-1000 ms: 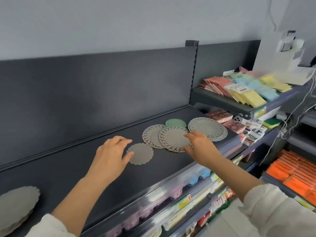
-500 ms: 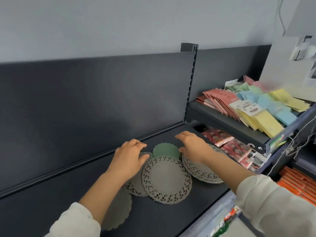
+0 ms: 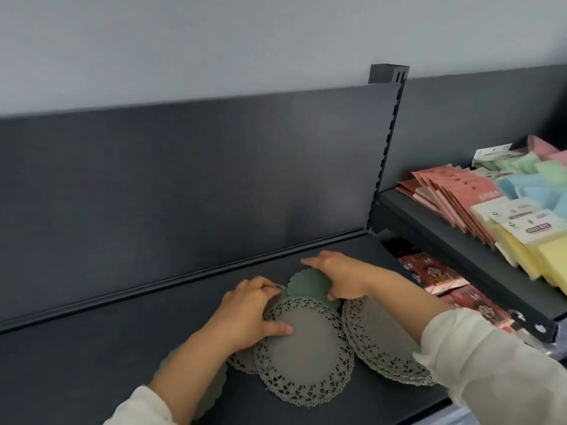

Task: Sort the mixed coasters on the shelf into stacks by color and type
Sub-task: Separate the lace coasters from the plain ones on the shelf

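On the dark shelf (image 3: pixel 92 348) lies a grey lace-edged coaster (image 3: pixel 303 351) in front. A second lace coaster (image 3: pixel 242 361) peeks out under my left arm. To the right sits a stack of lace coasters (image 3: pixel 383 342). Behind them a green scalloped coaster (image 3: pixel 306 285) is tilted up off the shelf; my right hand (image 3: pixel 340 277) grips its right edge. My left hand (image 3: pixel 248 311) rests on the lace coasters, thumb pressing the front one, fingers at the green coaster's left edge. A plain grey scalloped coaster (image 3: pixel 211 391) lies partly hidden under my left forearm.
The shelf's dark back panel (image 3: pixel 184 179) rises close behind the coasters. A higher shelf (image 3: pixel 454 243) at the right carries pink, yellow, blue and green packets (image 3: pixel 506 216). Red packets (image 3: pixel 435 274) lie on the level below it.
The view has moved closer to the coasters. My right hand left the lace stack and took hold of the green coaster, lifting its edge. My left hand slid right onto the front lace coaster.
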The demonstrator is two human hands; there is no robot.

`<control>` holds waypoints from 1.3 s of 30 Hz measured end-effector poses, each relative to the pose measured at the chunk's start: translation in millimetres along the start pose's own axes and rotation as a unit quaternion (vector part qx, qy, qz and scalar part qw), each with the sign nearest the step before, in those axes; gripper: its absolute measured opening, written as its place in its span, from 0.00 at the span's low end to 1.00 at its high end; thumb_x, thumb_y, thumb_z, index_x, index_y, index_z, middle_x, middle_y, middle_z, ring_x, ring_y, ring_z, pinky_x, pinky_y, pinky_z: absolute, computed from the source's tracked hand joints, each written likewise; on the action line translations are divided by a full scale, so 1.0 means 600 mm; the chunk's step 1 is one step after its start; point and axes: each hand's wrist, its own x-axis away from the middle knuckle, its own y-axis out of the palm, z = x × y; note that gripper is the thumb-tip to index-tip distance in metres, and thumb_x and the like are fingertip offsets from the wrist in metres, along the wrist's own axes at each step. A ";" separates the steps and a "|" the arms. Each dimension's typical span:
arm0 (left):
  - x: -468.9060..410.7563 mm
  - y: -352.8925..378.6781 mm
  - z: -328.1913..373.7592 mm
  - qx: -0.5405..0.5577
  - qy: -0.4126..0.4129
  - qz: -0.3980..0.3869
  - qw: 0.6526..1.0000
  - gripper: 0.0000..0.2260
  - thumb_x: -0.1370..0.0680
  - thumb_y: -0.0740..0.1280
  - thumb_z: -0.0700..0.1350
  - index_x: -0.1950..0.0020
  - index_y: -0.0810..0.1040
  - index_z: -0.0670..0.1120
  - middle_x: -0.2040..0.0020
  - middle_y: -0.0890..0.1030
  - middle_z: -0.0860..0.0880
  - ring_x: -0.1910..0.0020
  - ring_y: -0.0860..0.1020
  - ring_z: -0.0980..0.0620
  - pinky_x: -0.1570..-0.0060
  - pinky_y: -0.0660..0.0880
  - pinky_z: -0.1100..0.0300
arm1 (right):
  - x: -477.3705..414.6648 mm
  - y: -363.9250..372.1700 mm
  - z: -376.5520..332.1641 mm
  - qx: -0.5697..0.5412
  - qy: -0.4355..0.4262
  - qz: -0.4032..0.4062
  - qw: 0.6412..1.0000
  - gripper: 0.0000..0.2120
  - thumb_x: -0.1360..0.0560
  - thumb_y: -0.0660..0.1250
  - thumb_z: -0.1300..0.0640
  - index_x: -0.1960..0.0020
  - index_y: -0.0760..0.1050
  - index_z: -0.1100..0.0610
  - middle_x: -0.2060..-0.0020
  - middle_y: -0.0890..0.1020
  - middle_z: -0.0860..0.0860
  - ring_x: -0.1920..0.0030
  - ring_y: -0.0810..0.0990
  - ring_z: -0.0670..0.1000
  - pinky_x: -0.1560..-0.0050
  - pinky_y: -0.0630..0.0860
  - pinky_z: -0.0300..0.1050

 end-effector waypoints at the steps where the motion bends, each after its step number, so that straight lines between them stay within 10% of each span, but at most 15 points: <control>1: 0.003 0.002 0.003 0.002 -0.016 0.005 1.000 0.35 0.32 0.68 0.65 0.28 0.64 0.54 0.32 0.64 0.57 0.32 0.61 0.53 0.32 0.60 0.54 | -0.004 -0.001 0.001 -0.003 0.001 0.001 1.000 0.43 0.31 0.73 0.61 0.24 0.52 0.52 0.31 0.62 0.56 0.30 0.60 0.58 0.31 0.64 0.50; 5: 0.018 0.009 0.016 0.024 -0.089 0.039 0.995 0.29 0.32 0.71 0.61 0.34 0.70 0.53 0.36 0.68 0.54 0.35 0.65 0.51 0.34 0.64 0.53 | -0.006 0.005 0.008 -0.052 -0.005 0.066 0.996 0.32 0.36 0.76 0.62 0.35 0.68 0.54 0.46 0.63 0.52 0.39 0.68 0.57 0.40 0.72 0.49; 11: 0.064 0.011 0.026 0.130 -0.200 0.133 0.962 0.17 0.31 0.73 0.54 0.49 0.68 0.54 0.49 0.75 0.51 0.48 0.75 0.50 0.47 0.74 0.51 | 0.020 0.026 0.017 -0.102 -0.014 0.134 0.986 0.26 0.34 0.75 0.63 0.42 0.66 0.55 0.44 0.68 0.53 0.44 0.74 0.57 0.47 0.75 0.52; 22: 0.127 0.001 -0.010 0.044 -0.340 0.202 0.917 0.19 0.25 0.67 0.50 0.35 0.70 0.52 0.38 0.76 0.49 0.39 0.73 0.46 0.45 0.73 0.51 | 0.050 0.047 0.022 -0.131 0.045 0.196 0.971 0.24 0.31 0.73 0.56 0.42 0.63 0.55 0.47 0.76 0.54 0.49 0.77 0.57 0.57 0.73 0.48; 39: 0.008 0.039 0.080 -0.012 -0.179 0.084 0.980 0.35 0.31 0.66 0.66 0.29 0.65 0.49 0.31 0.65 0.51 0.32 0.62 0.48 0.32 0.60 0.48 | 0.054 0.064 0.029 -0.182 0.079 0.271 0.942 0.17 0.26 0.67 0.62 0.52 0.58 0.55 0.58 0.74 0.54 0.55 0.78 0.59 0.59 0.72 0.48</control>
